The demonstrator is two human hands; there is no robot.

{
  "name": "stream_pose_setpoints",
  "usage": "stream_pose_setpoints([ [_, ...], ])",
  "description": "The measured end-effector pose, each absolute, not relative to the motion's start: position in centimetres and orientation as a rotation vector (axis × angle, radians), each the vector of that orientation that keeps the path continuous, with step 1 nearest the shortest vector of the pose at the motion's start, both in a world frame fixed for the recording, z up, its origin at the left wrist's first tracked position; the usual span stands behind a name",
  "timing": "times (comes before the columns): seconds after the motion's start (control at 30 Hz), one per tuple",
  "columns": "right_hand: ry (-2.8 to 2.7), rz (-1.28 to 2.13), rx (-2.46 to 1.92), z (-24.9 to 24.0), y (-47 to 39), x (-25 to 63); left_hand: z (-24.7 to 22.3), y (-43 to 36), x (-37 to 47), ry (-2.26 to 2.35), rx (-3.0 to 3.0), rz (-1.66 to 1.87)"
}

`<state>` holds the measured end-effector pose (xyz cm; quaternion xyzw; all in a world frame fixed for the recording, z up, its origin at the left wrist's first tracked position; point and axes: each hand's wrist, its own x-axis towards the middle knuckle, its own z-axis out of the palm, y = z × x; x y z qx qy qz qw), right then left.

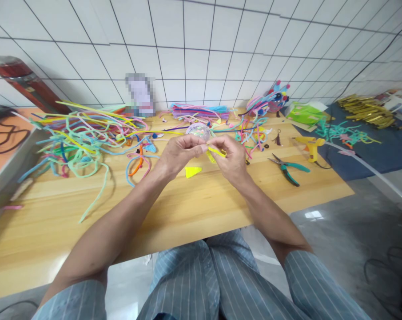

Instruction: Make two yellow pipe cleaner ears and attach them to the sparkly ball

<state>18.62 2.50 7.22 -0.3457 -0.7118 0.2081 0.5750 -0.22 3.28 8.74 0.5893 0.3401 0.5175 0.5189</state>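
Above the middle of the wooden table, my left hand [184, 153] and my right hand [230, 159] meet at the fingertips. Bent yellow pipe cleaner [217, 152] shows between them, pinched in my right hand. The fingers of my left hand are pressed together at its near end; whether they grip it is too small to tell. Just below the hands, a flat yellow piece [193, 172] with a pointed end lies on the table. A clear, shiny round object [198, 130] sits right behind my fingertips, partly covered by them.
Tangled pipe cleaners [84, 138] spread over the left side. A pipe cleaner bundle [201, 111] lies by the wall. At the right are teal-handled pliers [289, 169], a yellow glue gun [309, 146] and a green packet [304, 114]. A red flask [27, 84] stands far left.
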Motion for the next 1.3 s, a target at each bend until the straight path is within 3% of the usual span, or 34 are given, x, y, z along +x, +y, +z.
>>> stream_pose_setpoints([
  [0.33,-1.469,0.889,-0.822,7.5,3.2,18.5,9.2,3.2,-0.8,0.789,1.563,1.204],
  [0.67,-1.485,0.816,-0.776,7.1,3.2,18.5,8.4,2.3,0.0,1.029,1.879,1.349],
  [1.07,-1.597,0.776,-0.869,7.2,3.6,19.6,8.7,3.1,0.3,0.957,1.535,1.325],
  [1.3,-1.609,0.824,-0.842,7.3,3.6,19.2,9.2,3.0,0.0,0.971,1.621,1.227],
])
